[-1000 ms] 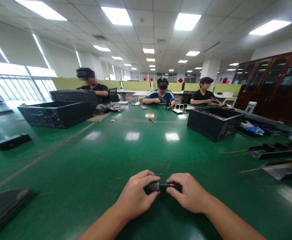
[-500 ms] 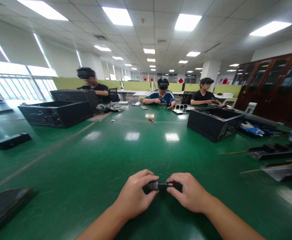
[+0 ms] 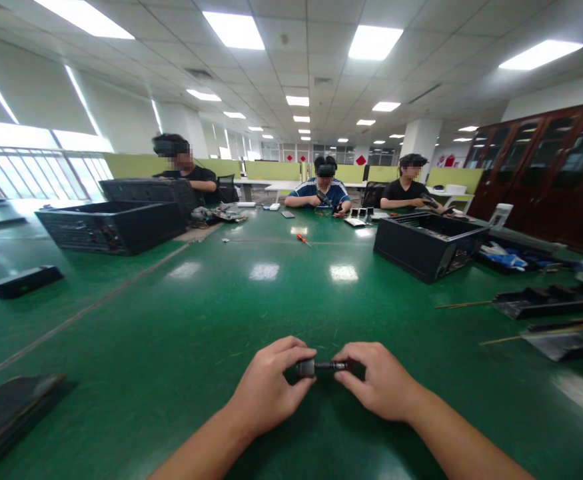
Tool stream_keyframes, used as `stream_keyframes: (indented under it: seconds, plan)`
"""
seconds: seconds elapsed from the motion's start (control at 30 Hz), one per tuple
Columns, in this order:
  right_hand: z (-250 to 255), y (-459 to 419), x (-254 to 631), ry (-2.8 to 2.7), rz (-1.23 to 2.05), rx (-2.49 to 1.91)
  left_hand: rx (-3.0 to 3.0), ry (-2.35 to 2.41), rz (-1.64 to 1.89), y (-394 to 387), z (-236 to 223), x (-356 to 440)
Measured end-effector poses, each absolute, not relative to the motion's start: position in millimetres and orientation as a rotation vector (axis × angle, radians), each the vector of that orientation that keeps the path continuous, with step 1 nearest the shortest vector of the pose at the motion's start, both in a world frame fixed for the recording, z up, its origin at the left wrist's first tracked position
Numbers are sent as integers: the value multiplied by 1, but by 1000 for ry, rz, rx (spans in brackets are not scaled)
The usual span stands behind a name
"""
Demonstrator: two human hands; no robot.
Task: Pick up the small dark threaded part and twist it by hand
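Both of my hands are over the green tabletop (image 3: pixel 181 347) at the near middle, gripping one small dark part with a thicker end (image 3: pixel 306 368) and a thin black shaft (image 3: pixel 325 365). My left hand (image 3: pixel 271 380) is closed, thumb and fingers pinching the thicker end. From the other side my right hand (image 3: pixel 378 380) pinches the shaft's far end between thumb and fingers. The part lies level between them, and its exact kind is too small to tell. Fingertips cover both of its ends.
Open black computer cases stand at left (image 3: pixel 116 227) and right (image 3: pixel 428 247). An orange screwdriver (image 3: pixel 302 239) lies mid-table. Black metal pieces (image 3: pixel 546 301) with thin rods are at right, a dark panel (image 3: pixel 11 413) at near left. Several people (image 3: pixel 324 190) work across the table.
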State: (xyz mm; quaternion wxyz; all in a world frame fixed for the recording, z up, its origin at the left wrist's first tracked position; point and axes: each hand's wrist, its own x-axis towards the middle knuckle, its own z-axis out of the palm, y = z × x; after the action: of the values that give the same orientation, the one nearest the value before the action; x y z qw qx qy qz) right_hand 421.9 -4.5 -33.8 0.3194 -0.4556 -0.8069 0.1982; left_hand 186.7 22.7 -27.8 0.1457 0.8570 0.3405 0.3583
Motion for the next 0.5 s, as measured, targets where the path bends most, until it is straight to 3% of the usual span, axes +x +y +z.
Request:
stream_keyframes:
  seconds: [0.5]
  plan:
    - [-32, -1, 429, -2130, 528, -1208, 2458, 1002, 1023, 25, -26, 184]
